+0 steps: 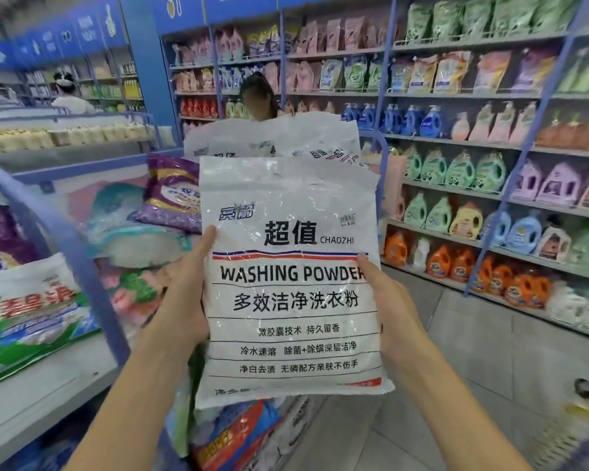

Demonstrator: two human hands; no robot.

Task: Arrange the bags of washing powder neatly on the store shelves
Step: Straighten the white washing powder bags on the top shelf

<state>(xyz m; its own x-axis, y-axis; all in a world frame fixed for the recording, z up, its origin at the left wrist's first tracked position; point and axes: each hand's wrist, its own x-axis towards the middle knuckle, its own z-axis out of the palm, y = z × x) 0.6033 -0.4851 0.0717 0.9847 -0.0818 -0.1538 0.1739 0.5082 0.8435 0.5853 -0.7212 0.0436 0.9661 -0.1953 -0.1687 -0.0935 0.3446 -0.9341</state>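
White plastic bag of washing powder (291, 283), black print, held upright in the air between both hands, label toward the person. Left hand (184, 294) grips its left edge, thumb on the front; right hand (388, 307) grips the right edge likewise. Fingers behind the bag are hidden. More white bags of the same print (276, 141) show just behind it. Purple powder bag (172, 195) lies on the blue-railed shelf (92, 266) to the left.

Judgement: carry it by both edges, set the base down first, label outward, flush with matching bags. The powder will likely slump, so square it before letting go.
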